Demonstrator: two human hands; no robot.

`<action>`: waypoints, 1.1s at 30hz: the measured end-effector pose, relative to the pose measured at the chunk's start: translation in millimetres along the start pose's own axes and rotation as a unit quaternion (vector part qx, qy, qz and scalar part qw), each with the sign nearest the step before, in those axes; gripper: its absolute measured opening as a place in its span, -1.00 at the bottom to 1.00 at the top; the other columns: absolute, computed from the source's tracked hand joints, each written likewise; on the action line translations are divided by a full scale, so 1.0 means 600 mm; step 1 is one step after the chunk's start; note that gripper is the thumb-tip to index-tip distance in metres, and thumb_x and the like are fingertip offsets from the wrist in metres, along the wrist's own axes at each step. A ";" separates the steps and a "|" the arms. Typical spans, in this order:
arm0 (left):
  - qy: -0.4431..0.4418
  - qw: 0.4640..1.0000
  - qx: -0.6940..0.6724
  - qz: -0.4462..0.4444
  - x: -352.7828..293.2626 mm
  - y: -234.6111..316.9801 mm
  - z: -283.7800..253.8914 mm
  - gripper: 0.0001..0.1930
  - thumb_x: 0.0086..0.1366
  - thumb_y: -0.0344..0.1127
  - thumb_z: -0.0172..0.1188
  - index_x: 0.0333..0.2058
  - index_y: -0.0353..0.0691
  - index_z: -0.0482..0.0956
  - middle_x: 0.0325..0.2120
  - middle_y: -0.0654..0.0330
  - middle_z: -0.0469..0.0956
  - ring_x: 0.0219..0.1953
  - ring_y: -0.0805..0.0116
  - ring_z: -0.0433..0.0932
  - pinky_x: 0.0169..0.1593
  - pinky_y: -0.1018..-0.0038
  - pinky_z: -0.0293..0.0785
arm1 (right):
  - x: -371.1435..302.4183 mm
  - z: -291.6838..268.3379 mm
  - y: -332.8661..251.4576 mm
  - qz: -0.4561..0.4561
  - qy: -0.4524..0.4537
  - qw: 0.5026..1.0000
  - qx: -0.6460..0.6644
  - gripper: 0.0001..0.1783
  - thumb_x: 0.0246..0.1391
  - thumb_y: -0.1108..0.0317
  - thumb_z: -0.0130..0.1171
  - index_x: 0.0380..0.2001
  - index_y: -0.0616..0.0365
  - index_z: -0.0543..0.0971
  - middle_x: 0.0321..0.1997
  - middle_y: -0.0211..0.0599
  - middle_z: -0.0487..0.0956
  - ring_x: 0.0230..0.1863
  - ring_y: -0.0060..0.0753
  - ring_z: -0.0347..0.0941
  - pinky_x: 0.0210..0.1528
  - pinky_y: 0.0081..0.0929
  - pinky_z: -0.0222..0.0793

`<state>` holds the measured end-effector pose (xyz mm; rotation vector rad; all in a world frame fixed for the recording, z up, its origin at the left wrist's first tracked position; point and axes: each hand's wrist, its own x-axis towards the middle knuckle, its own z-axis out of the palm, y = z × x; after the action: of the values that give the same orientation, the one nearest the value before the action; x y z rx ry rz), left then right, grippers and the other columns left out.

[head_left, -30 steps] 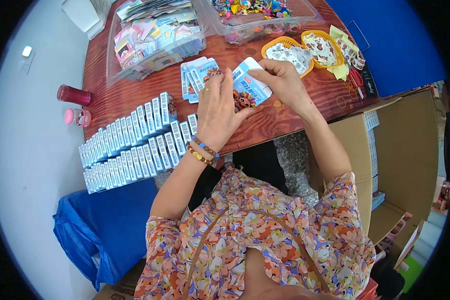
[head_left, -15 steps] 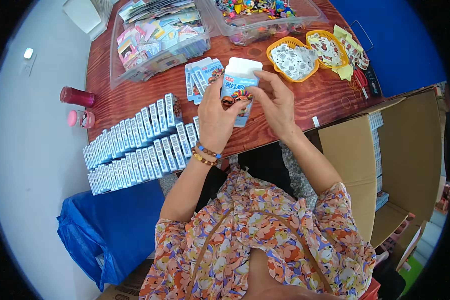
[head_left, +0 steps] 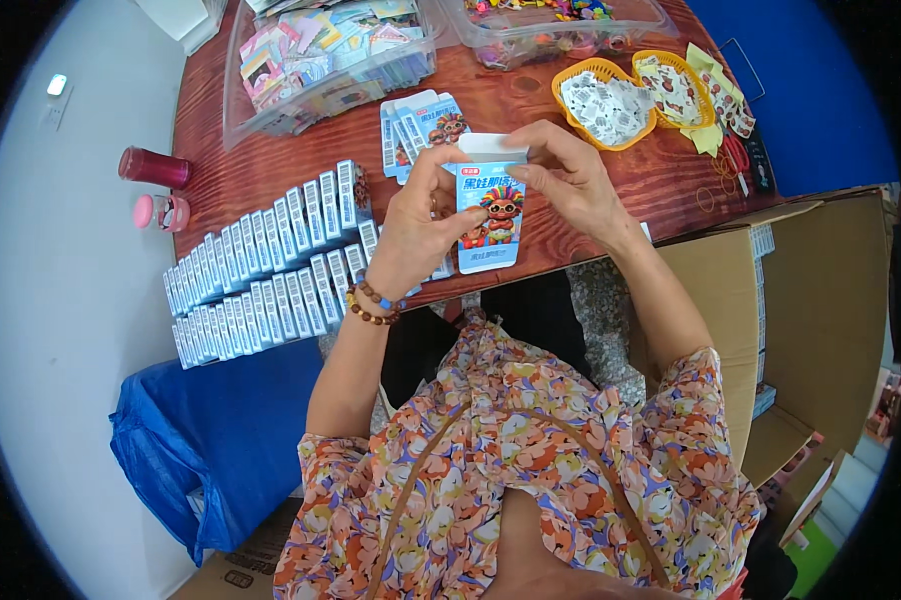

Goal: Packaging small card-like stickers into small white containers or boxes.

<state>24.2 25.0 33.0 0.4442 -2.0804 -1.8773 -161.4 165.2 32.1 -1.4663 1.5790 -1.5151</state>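
A small light-blue card box [head_left: 490, 225] with a colourful cartoon figure on its front is held upright over the table's near edge. My left hand [head_left: 421, 215] grips its left side, thumb across the front. At the top right corner, my right hand [head_left: 571, 180] pinches the box by its white top flap [head_left: 489, 146], which leans back. Flat unfolded boxes [head_left: 421, 125] lie just behind my left hand. To the left stand two long rows of finished-looking blue boxes [head_left: 261, 250], packed side by side; my left wrist partly hides their near end.
Clear bins of cards [head_left: 336, 80] and small toys [head_left: 571, 45] stand at the back. Yellow baskets [head_left: 603, 103] with paper pieces, red scissors [head_left: 736, 155] and rubber bands lie right. A large open carton [head_left: 711, 340] stands right of the table; red and pink jars [head_left: 156, 168] stand far left.
The box has come slightly nearer and turned so its front shows more fully. Its top flap has bent backward under my right hand. My left hand has shifted left and down.
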 end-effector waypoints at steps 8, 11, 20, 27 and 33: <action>0.022 0.999 -0.020 0.017 -0.013 0.007 0.018 -0.45 0.20 -0.59 0.29 0.12 -0.12 0.30 -0.32 0.23 0.53 -0.33 0.56 0.59 -0.29 0.58 0.53 | 0.032 -0.018 -0.026 0.134 -0.036 0.985 0.104 -0.74 0.38 0.26 0.05 -0.18 0.25 0.59 -0.27 -0.49 0.59 -0.21 -0.72 0.46 -0.12 -0.62 0.43; 0.015 1.000 -0.018 0.010 -0.016 0.008 0.014 -0.44 0.20 -0.59 0.30 0.13 -0.11 0.30 -0.31 0.21 0.54 -0.33 0.53 0.60 -0.29 0.57 0.53 | 0.039 -0.025 -0.032 0.148 -0.076 0.977 0.134 -0.79 0.30 0.33 0.15 -0.14 0.23 0.62 -0.22 -0.49 0.63 -0.17 -0.71 0.51 -0.10 -0.63 0.45; 0.029 0.999 -0.024 0.009 -0.018 -0.005 0.015 -0.36 0.17 -0.59 0.32 0.17 -0.15 0.23 -0.29 0.16 0.56 -0.28 0.45 0.63 -0.24 0.51 0.55 | 0.036 -0.013 -0.038 0.123 -0.062 0.990 -0.010 -0.80 0.18 0.53 0.21 -0.14 0.26 0.71 -0.28 -0.36 0.73 -0.24 -0.64 0.60 -0.16 -0.62 0.53; 0.051 0.998 -0.040 -0.007 -0.021 -0.006 0.018 -0.31 0.17 -0.60 0.31 0.23 -0.12 0.23 -0.27 0.16 0.57 -0.24 0.48 0.61 -0.19 0.50 0.55 | 0.020 -0.013 -0.048 0.061 -0.097 0.989 -0.091 -0.63 0.22 0.52 0.16 0.10 0.21 0.58 -0.02 -0.24 0.68 -0.04 -0.52 0.59 -0.02 -0.51 0.52; 0.023 0.999 -0.029 -0.011 -0.020 -0.007 0.021 -0.33 0.20 -0.61 0.28 0.26 -0.10 0.29 -0.24 0.23 0.57 -0.23 0.55 0.57 -0.18 0.52 0.56 | -0.013 0.013 -0.049 0.041 -0.037 0.995 -0.086 -0.54 0.21 0.53 0.18 0.19 0.24 0.48 0.13 -0.23 0.59 0.12 -0.43 0.52 0.13 -0.42 0.49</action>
<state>30.0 40.9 27.6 0.4937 -1.9941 -1.9169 -142.0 175.1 54.4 -1.5109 1.7390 -1.2910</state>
